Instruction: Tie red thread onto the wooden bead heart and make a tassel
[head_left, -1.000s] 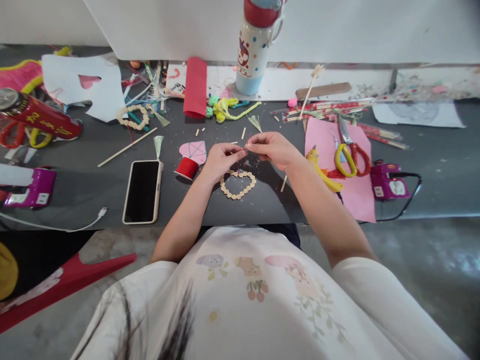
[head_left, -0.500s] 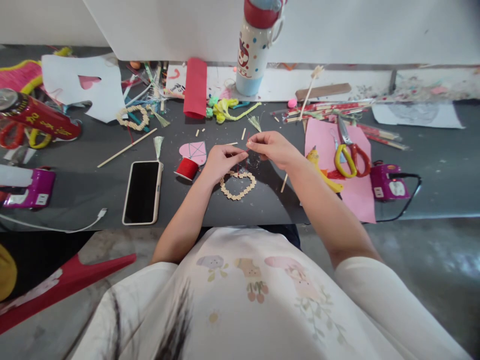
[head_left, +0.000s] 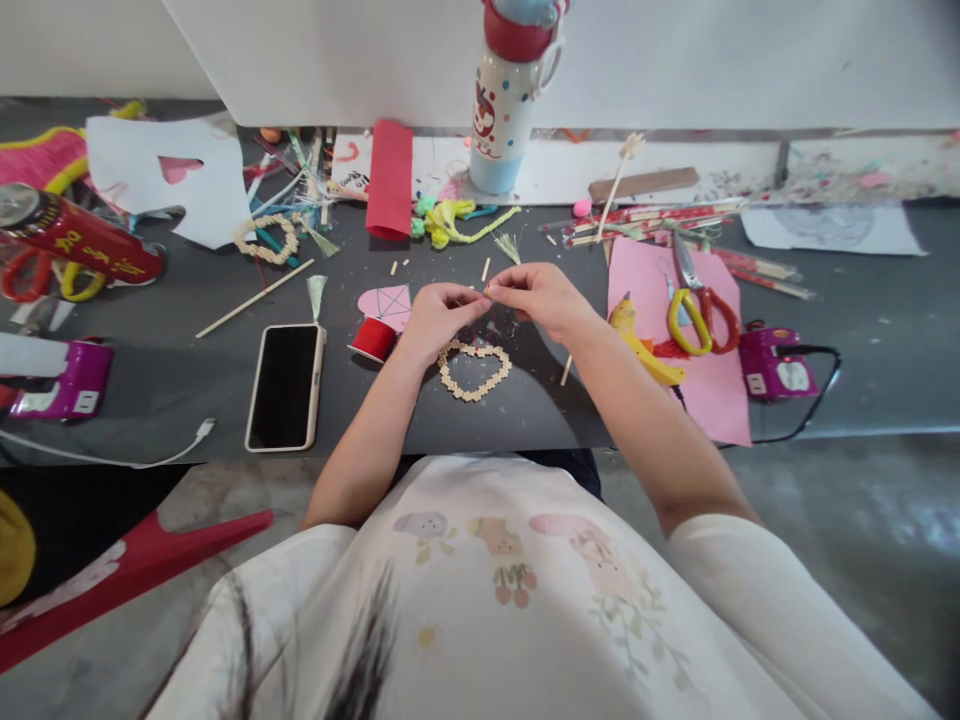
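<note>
My left hand (head_left: 433, 318) and my right hand (head_left: 538, 296) meet fingertip to fingertip above a heart made of small pale wooden pieces (head_left: 475, 369) on the dark table (head_left: 187, 360). Both hands are pinched on something tiny between them, too small to name, with a hint of red thread. A spool of red thread (head_left: 373, 338) and a pink paper heart (head_left: 387, 303) lie just left of my left hand.
A phone (head_left: 286, 385) lies face up at the left. Yellow-handled scissors (head_left: 694, 305) rest on pink paper (head_left: 697, 390), beside a purple glue gun (head_left: 772, 362). A dotted bottle (head_left: 505, 100), red paper roll (head_left: 389, 180) and craft scraps stand behind. Another purple glue gun (head_left: 64, 380) sits far left.
My left hand has risen slightly so its fingertips meet my right hand's pinch again. The heart and the other objects have not moved.
</note>
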